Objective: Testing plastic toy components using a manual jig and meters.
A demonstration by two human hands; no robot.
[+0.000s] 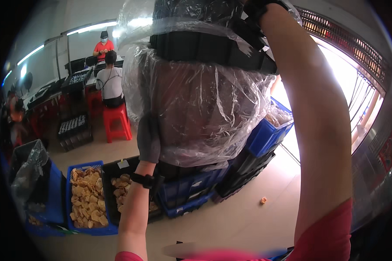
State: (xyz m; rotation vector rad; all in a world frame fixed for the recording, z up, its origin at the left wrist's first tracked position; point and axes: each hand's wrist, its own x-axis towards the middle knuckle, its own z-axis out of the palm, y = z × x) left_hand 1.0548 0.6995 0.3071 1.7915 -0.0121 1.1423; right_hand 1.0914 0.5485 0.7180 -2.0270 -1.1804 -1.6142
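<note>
I hold a stack of black plastic trays up in front of my face, with a big clear plastic bag draped over and hanging below it. My left hand, in a grey glove with a black wrist strap, grips the bag's lower left side. My right arm reaches high along the right side. My right hand is at the trays' top right edge, mostly hidden behind it, and seems to grip the trays.
On the floor below stand a blue crate and a black crate of tan pieces, plus stacked blue and black crates. Another blue crate sits right. Two people work by red stools at the back. A barred window is right.
</note>
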